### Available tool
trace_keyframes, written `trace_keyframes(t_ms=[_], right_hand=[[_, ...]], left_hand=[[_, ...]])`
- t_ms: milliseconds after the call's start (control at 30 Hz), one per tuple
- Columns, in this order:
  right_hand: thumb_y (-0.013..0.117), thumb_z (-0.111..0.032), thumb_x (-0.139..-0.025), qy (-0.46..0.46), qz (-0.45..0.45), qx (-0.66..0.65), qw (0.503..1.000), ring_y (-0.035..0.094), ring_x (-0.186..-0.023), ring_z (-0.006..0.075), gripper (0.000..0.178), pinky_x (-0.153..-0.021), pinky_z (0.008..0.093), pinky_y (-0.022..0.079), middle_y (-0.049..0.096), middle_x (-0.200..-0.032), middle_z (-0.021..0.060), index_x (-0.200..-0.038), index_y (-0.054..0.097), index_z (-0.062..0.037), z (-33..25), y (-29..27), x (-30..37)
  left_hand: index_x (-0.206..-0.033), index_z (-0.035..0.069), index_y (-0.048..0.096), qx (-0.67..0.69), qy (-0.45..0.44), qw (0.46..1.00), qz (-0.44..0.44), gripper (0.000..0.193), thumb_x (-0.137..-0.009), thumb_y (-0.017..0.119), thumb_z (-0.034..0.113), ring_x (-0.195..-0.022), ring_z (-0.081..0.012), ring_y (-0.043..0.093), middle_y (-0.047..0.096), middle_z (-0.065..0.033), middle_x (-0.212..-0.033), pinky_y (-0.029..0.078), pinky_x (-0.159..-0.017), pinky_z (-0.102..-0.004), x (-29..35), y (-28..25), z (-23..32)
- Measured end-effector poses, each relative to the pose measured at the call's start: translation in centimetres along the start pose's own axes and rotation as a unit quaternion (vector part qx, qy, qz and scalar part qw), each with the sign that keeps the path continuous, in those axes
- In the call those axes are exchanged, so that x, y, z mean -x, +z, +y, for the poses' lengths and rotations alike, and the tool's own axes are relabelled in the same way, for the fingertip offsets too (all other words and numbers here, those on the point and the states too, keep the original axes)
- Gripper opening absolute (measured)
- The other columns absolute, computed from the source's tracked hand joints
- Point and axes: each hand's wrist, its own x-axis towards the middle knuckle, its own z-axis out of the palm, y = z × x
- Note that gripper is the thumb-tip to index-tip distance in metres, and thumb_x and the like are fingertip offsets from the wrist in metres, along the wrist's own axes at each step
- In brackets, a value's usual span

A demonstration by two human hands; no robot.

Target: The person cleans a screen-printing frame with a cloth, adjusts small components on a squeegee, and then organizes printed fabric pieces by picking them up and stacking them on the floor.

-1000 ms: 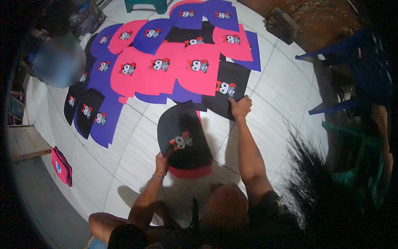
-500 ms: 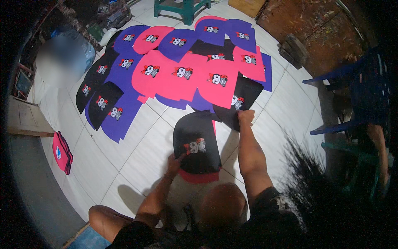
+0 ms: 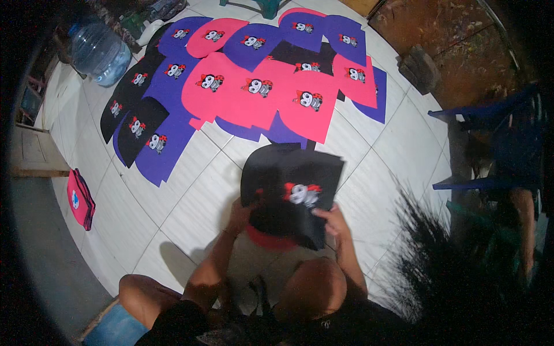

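My left hand (image 3: 238,217) grips the left edge of a small stack of round-topped flat pieces. A black piece (image 3: 258,164) tops the stack, and a pinkish-red piece (image 3: 268,239) peeks out at its lower edge. In my right hand (image 3: 334,222), thumb on top, is another black piece (image 3: 323,170) printed with a cartoon ladybug. It lies tilted across the stack, slightly blurred, covering much of it. Beyond my hands, overlapping pink pieces (image 3: 231,106), purple pieces (image 3: 245,49) and black pieces (image 3: 147,118) with the same print spread over the floor.
White tiles (image 3: 190,190) surround the spread. A pile of pink and black pieces (image 3: 81,199) lies far left. Behind are a clear bluish water jug (image 3: 101,55) and a green stool (image 3: 268,7). A dark block (image 3: 418,69) and a blue chair (image 3: 485,109) stand right.
My right hand has lifted a black piece from the near right of the spread and brought it toward me, over the stack in my left hand. The view has shifted slightly.
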Motion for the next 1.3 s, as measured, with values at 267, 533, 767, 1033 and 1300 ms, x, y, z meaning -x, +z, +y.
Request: trace_keyframes(t_ms=[267,533,767,1033,1300], right_hand=[[0.074,-0.017,-0.082,-0.098,-0.082,0.261,0.957,0.066,-0.094,0.0204,0.038,-0.087,0.0353,0.050,0.070,-0.103,0.0138,-0.115,0.064,-0.0011,6.6,3.6,-4.6],[0.078,-0.044,-0.075,-0.219,0.362,0.436,0.794,0.063,-0.093,0.0400,0.064,-0.080,0.0481,0.049,0.063,-0.093,0.0232,-0.106,0.057,0.0080,-8.1,-0.6,-17.9],[0.079,-0.050,-0.070,0.012,0.419,0.444,0.792,0.053,-0.116,0.0341,0.073,-0.092,0.0533,0.047,0.053,-0.122,0.0180,-0.120,0.052,-0.0028,-9.8,6.6,-23.1],[0.089,-0.034,-0.061,0.035,0.395,0.365,0.842,0.058,-0.114,0.0376,0.085,-0.094,0.0486,0.050,0.056,-0.124,0.0203,-0.124,0.047,0.0032,-10.1,8.7,-22.5],[0.094,-0.026,-0.053,-0.071,0.293,0.297,0.906,0.067,-0.086,0.0194,0.059,-0.074,0.0383,0.055,0.071,-0.098,0.0149,-0.094,0.068,0.0074,-9.2,-5.0,-29.0]], left_hand=[[-0.125,0.001,0.060,0.062,-0.072,0.995,-0.022,0.046,-0.095,0.060,0.035,-0.101,-0.0173,0.060,0.066,-0.0087,-0.116,0.048,-0.088,-0.0325,-0.4,-0.2,0.7],[-0.115,0.000,0.065,0.053,0.008,0.998,0.025,0.035,-0.092,0.065,0.026,-0.094,-0.0152,0.062,0.069,-0.0058,-0.104,0.049,-0.083,-0.0323,-0.8,1.3,-1.3],[-0.112,-0.001,0.066,0.115,0.013,0.993,0.010,0.033,-0.092,0.066,0.026,-0.087,-0.0141,0.064,0.070,-0.0059,-0.099,0.051,-0.078,-0.0312,-0.4,0.9,-1.5],[-0.115,-0.001,0.065,-0.001,0.056,0.996,0.065,0.036,-0.090,0.067,0.025,-0.096,-0.0176,0.066,0.071,-0.0110,-0.107,0.051,-0.082,-0.0336,0.3,1.1,-0.1],[-0.111,-0.001,0.067,0.044,0.035,0.998,0.017,0.033,-0.088,0.068,0.023,-0.091,-0.0171,0.066,0.072,-0.0117,-0.100,0.051,-0.080,-0.0332,-1.0,3.1,-0.5]])
